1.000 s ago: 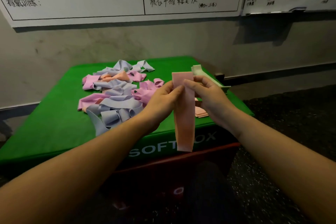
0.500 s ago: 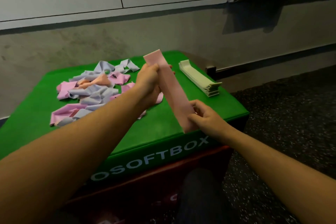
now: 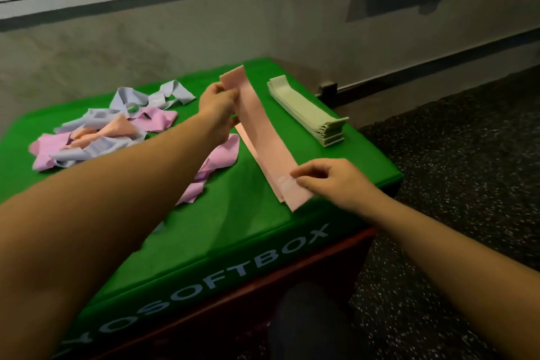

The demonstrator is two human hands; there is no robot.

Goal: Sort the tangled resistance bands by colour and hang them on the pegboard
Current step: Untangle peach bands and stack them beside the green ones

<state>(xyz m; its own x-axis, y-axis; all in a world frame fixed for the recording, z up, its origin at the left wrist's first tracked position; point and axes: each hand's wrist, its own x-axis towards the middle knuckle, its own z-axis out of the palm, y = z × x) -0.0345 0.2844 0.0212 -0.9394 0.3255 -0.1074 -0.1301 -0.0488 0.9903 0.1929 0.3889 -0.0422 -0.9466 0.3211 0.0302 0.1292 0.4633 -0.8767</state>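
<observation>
Band (image 3: 264,137) (peach) is being pinched taut by both hands, left (image 3: 217,99) and right (image 3: 324,181); slipping fingers could be dropping it crooked.

Dim, soft-focus, wide-angle edge distortion

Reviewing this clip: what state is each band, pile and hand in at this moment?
Peach band: stretched flat between both hands, over more peach bands on the box.
Left hand: pinches its far end.
Right hand: pinches its near end.
Pale green bands: stacked neatly.
Mixed pile: tangled lilac, pink and peach.
Loose pink band: crumpled.
Green soft box: carrying everything.
</observation>
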